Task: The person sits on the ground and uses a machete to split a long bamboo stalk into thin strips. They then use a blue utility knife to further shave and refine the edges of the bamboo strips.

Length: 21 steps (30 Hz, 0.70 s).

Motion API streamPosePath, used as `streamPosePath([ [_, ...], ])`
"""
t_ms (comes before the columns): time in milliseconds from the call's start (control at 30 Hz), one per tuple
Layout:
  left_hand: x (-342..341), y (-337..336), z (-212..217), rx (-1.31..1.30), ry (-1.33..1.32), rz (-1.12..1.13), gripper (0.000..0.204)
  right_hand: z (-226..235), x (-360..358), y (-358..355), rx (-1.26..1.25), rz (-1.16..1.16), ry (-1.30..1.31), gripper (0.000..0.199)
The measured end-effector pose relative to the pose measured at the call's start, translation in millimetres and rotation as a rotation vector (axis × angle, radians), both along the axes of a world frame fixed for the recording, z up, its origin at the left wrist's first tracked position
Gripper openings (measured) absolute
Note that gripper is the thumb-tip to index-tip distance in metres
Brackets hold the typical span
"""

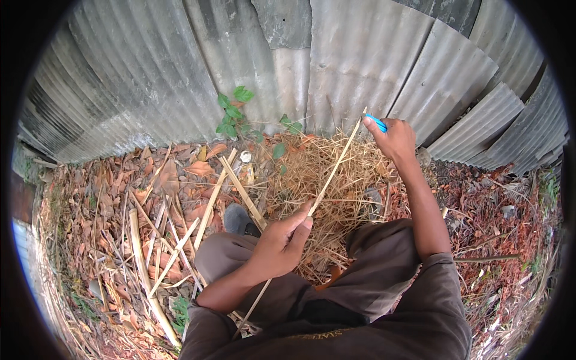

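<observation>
My left hand [281, 247] is closed round a long, thin bamboo strip [333, 171] in front of my lap. The strip slants from beside my waist up to the far right. At its far end my right hand [394, 138] grips a blue-handled knife [377, 123], thumb along the handle. The blade is too small to make out against the strip's tip. Below the strip lies a heap of pale shavings [318, 240] between my legs.
Split bamboo pieces [141, 258] lie on dry leaves [108, 216] at the left. A corrugated metal fence [258, 78] curves across the far side, with a green plant [231, 114] at its foot. A grey shoe [238, 219] shows near my left knee.
</observation>
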<state>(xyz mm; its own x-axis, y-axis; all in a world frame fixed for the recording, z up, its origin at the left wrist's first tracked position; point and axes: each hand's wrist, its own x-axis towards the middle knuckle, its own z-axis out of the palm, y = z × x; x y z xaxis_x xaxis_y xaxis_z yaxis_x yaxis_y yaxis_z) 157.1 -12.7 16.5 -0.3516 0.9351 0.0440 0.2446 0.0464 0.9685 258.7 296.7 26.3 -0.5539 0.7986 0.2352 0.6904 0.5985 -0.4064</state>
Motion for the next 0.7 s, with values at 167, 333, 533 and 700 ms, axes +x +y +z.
streamPosePath([
  [167,-3.9,-0.1,0.4,-0.031,-0.018,0.041,0.041,-1.4,0.7,-66.0,0.117,0.305,-0.086,0.075],
  [333,-0.7,0.6,8.3,-0.032,-0.129,0.001,0.044,2.9,0.3,-53.2,0.12,0.307,-0.024,0.074],
  [533,-2.8,1.3,9.8,-0.057,-0.129,-0.008,0.043,2.5,3.8,-61.1,0.179,0.278,-0.019,0.075],
  [700,-2.1,-0.6,8.6,-0.051,-0.126,-0.028,0.043,-0.5,1.1,-57.5,0.163,0.275,-0.001,0.075],
])
